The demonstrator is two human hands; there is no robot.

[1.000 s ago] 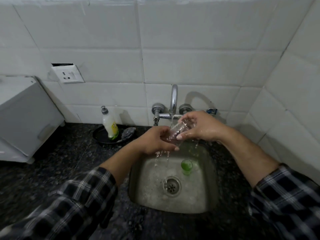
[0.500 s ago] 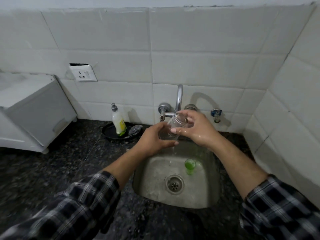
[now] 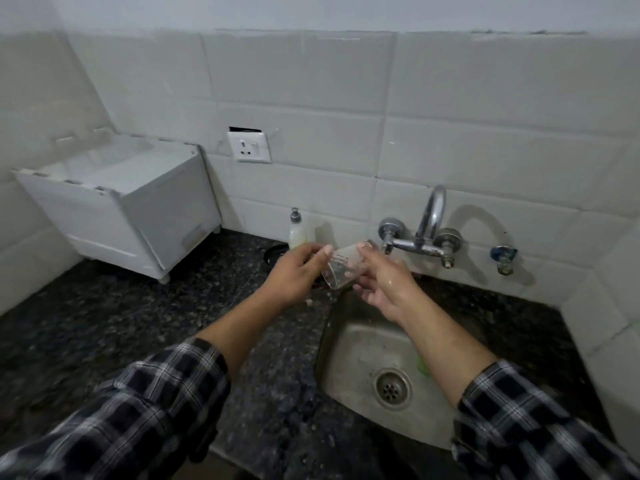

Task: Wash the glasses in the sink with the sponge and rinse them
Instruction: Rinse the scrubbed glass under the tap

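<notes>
both hands' fingers (image 3: 327, 251) pinch tilted glass (image 3: 341, 268) beside sink (image 3: 349, 341), seemingly dripping.

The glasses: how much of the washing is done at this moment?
Done: none visibly set aside. In hand: both the left hand and right hand hold a wet clear glass beside the tap. Left: something green remains in the sink.
</notes>
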